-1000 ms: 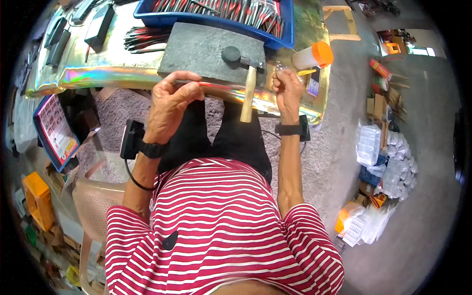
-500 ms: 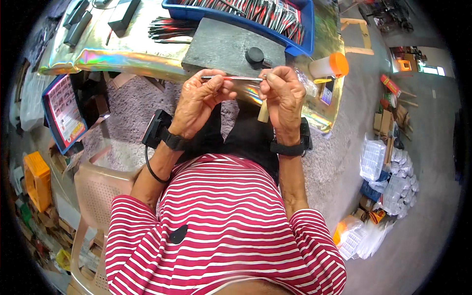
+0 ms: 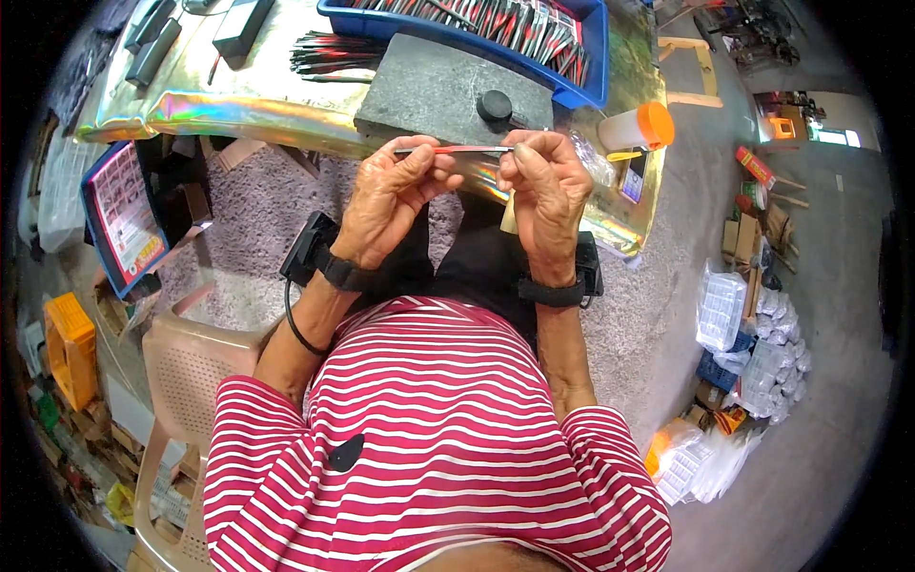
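Note:
My left hand (image 3: 396,195) pinches the dark end of a slim red-and-black rod, pen-like in shape (image 3: 464,149). At its pale, metallic-looking tip, my right hand (image 3: 546,186) pinches the other end, so the rod lies level between them. Both hands are over the near edge of a grey slab (image 3: 429,91) on the table. On that slab rests a round black tool head (image 3: 495,106). A pale handle end (image 3: 509,214) shows beside my right hand; whether the two are joined is hidden.
Beyond the slab, a blue tray (image 3: 596,76) holds many similar rods. A loose pile of rods (image 3: 334,59) lies left of it. An orange-lidded jar (image 3: 634,127) stands at the right. Dark blocks (image 3: 243,29) sit at the far left, and a plastic chair (image 3: 205,367) is beside me.
Both hands still hold the rod at its two ends. My right hand has shifted very slightly left and my left hand slightly right; the rod stays nearly level.

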`<action>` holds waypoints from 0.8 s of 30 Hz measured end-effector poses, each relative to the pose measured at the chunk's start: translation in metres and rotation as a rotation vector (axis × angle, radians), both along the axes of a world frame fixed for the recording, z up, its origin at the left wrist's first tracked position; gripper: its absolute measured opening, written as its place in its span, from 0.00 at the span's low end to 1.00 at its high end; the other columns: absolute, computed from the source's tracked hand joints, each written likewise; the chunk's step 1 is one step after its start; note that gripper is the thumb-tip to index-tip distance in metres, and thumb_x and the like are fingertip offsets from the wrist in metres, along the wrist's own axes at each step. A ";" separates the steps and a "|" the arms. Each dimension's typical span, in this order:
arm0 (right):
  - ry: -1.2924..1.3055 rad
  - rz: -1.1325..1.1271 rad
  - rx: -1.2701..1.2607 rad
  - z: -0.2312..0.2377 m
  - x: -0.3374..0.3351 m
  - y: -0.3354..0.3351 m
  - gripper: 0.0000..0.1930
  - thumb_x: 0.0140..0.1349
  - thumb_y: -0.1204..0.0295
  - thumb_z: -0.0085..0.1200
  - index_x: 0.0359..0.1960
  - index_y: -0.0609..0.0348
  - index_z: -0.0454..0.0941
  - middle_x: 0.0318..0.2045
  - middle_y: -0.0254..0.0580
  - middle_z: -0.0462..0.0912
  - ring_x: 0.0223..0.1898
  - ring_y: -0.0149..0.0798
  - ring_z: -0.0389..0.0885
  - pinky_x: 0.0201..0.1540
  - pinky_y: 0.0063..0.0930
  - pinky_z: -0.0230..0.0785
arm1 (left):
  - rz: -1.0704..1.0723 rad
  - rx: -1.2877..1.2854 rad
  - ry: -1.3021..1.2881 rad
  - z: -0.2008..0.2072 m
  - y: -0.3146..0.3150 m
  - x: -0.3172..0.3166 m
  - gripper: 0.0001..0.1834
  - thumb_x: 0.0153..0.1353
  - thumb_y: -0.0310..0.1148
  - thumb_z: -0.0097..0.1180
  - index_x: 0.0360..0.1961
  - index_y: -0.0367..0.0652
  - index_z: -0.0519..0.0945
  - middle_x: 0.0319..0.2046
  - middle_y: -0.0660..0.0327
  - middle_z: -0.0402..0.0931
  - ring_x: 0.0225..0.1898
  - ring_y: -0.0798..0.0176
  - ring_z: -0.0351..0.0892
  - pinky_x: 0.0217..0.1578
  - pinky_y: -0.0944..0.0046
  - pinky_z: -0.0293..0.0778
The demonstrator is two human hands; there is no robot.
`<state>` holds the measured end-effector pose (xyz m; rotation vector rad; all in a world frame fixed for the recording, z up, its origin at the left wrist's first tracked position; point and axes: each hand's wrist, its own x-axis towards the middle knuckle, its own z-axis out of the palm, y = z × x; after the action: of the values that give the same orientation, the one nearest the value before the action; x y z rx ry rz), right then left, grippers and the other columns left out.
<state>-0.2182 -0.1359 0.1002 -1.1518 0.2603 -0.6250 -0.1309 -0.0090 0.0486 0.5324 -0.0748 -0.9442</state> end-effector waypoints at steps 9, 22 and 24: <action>0.016 0.030 -0.038 -0.002 -0.001 0.001 0.04 0.55 0.78 0.47 0.30 0.67 0.68 0.26 0.41 0.72 0.24 0.27 0.71 0.25 0.19 0.68 | -0.003 -0.017 -0.020 -0.002 0.002 -0.001 0.09 0.56 0.29 0.48 0.36 0.38 0.69 0.28 0.59 0.72 0.32 0.66 0.74 0.40 0.64 0.73; 0.238 -0.014 -0.204 -0.014 0.003 0.009 0.04 0.55 0.76 0.47 0.27 0.65 0.69 0.19 0.35 0.72 0.20 0.24 0.70 0.20 0.14 0.64 | 0.209 0.131 -0.284 0.023 -0.004 0.013 0.11 0.55 0.30 0.50 0.39 0.39 0.67 0.29 0.61 0.72 0.31 0.70 0.72 0.35 0.70 0.69; 0.236 -0.012 -0.188 -0.016 0.005 0.012 0.04 0.55 0.76 0.47 0.27 0.65 0.68 0.18 0.34 0.71 0.19 0.23 0.69 0.19 0.13 0.63 | 0.193 0.145 -0.298 0.023 -0.009 0.011 0.11 0.55 0.30 0.50 0.39 0.39 0.68 0.29 0.61 0.71 0.31 0.71 0.71 0.34 0.71 0.69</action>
<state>-0.2129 -0.1235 0.0839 -1.4082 0.4164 -0.5323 -0.1202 -0.0184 0.0716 0.7977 -0.2204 -0.6802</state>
